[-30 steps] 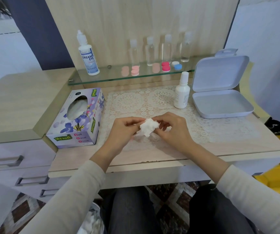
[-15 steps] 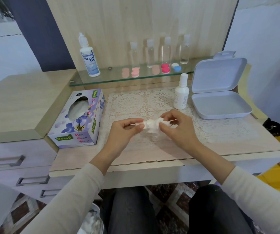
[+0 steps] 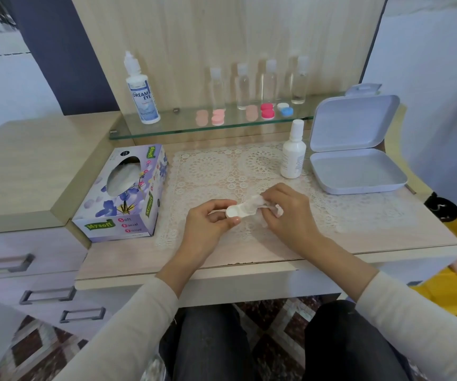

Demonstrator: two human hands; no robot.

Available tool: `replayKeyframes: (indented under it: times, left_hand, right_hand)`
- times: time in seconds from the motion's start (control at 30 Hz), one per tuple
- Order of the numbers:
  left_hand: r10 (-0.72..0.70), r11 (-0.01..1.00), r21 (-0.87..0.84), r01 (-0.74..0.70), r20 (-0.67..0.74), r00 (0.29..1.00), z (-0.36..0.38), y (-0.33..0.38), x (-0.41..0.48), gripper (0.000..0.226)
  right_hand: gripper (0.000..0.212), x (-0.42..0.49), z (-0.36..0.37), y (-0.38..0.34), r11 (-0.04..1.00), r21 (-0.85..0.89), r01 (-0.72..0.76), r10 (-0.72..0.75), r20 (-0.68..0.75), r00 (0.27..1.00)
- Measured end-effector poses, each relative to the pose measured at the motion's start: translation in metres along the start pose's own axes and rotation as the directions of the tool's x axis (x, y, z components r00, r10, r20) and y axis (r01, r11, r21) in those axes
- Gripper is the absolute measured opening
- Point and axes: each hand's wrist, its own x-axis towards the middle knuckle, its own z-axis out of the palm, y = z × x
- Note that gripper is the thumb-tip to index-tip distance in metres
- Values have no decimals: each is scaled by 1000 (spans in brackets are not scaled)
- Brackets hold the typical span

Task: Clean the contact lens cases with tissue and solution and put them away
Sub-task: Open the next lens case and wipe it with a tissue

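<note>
My left hand [image 3: 208, 218] pinches a white contact lens case [image 3: 233, 212] just above the lace mat. One well of the case shows bare; the other is wrapped in a white tissue [image 3: 252, 204]. My right hand [image 3: 288, 210] grips that tissue against the case. On the glass shelf [image 3: 167, 129] lie a pink case [image 3: 217, 116], a red case [image 3: 267, 110] and a blue and white case [image 3: 285, 109]. A small white solution bottle [image 3: 293, 151] stands on the mat beside an open pale blue box [image 3: 359, 171].
A flowered tissue box [image 3: 124, 196] sits left of the mat. A Dream Eye bottle [image 3: 142, 93] and several clear bottles [image 3: 242, 86] stand on the shelf. Drawers [image 3: 26, 262] lie lower left, and a wooden side top [image 3: 29, 160] rises to the left.
The tissue was bunched between both hands; now it is drawn toward the right, baring the case's left well in my left hand. Both hands stay over the mat.
</note>
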Motion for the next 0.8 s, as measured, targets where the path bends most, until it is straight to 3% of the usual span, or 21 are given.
replayKeyframes:
  times: [0.17,0.37,0.63,0.73,0.8]
  left_hand:
    - [-3,1000,-3,3,13,1000,0,-6,-2,26]
    - [-1,1000,-6,1,3,1000,1,-9,0,26]
    - [3,1000,13,-3,22,1000,1,-9,-1,29]
    - [5,1000,18,-6,23,1000,1,-8,-1,28]
    - [9,1000,10,-9,19,1000,1,-8,-1,28]
  right_hand:
    - [18,-9,3,5,996,-40,85,-86,-34,996]
    - [27,-14,9,8,988,-86,126,-120,75,990]
    - [17,-14,13,13,984,-66,164,-156,113,981]
    - [2,-14,14,12,984,-88,155,-145,106,984]
    - [9,-16,15,11,984,-111,140,-129,100,987]
